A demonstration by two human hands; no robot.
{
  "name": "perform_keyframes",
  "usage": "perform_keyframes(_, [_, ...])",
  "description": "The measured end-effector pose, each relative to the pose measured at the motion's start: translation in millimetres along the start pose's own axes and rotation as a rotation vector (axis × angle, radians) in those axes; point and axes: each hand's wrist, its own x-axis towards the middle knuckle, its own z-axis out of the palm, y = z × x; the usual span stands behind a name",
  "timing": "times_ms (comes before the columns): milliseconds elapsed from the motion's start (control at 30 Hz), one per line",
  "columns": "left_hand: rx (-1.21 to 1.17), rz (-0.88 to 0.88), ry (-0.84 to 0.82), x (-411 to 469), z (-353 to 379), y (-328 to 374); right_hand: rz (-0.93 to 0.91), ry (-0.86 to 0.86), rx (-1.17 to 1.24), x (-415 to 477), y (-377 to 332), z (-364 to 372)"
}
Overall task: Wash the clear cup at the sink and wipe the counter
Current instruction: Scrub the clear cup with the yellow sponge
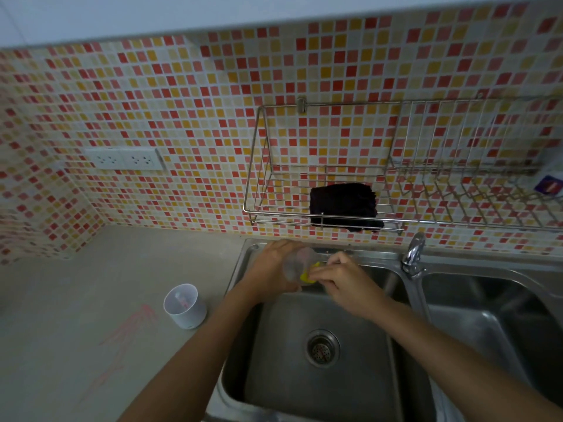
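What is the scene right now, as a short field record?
left hand: holds the clear cup over the sink
right hand: pinches yellow sponge at the cup
counter: pink streaks, white cup upright
wire rack: dark cloth on it
tap: no stream visible

We find no text that we can read. The blue packet (548, 185) at the right end of the wire rack (320, 222) carries a red band (its print too blurred for us), and a small dark mark on the white cup (185, 306) is illegible.
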Motion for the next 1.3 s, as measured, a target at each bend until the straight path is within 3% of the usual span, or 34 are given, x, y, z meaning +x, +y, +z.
perform_keyframes(67, [0.013,-0.01,-0.021,-3,2,-3,0.023,-0.05,0.069,-8,0,2])
perform_keyframes(200, [-0.016,-0.024,-0.055,-1,3,2,-0.125,-0.024,-0.154,-12,1,-3])
perform_keyframes(333, [-0.118,-0.013,-0.057,3,2,8,-0.117,0.019,-0.271,-12,1,-2])
perform_keyframes(567, [-0.179,-0.044,0.105,-2,17,12,-0.104,0.036,-0.155,-10,-4,-6])
perform_keyframes(667, [-0.136,0.0,0.141,-3,18,7,0.06,0.006,0.034,-6,-16,-9])
perform_keyframes(767, [-0.066,0.031,0.14,-2,15,2,0.106,-0.017,0.114,-3,-20,-4])
perform_keyframes(967, [0.085,0.064,0.109,4,6,3,-0.062,-0.005,-0.367,7,-9,-8])
perform_keyframes(1033, [0.067,0.075,0.085,6,3,4,-0.033,0.037,-0.345,7,-15,-4])
perform_keyframes(1133, [0.068,0.093,0.048,6,4,2,0.1,-0.004,-0.129,3,-21,6])
perform_keyframes(1300, [0.069,0.19,0.092,13,2,9,0.067,0.031,-0.336,9,-19,2])
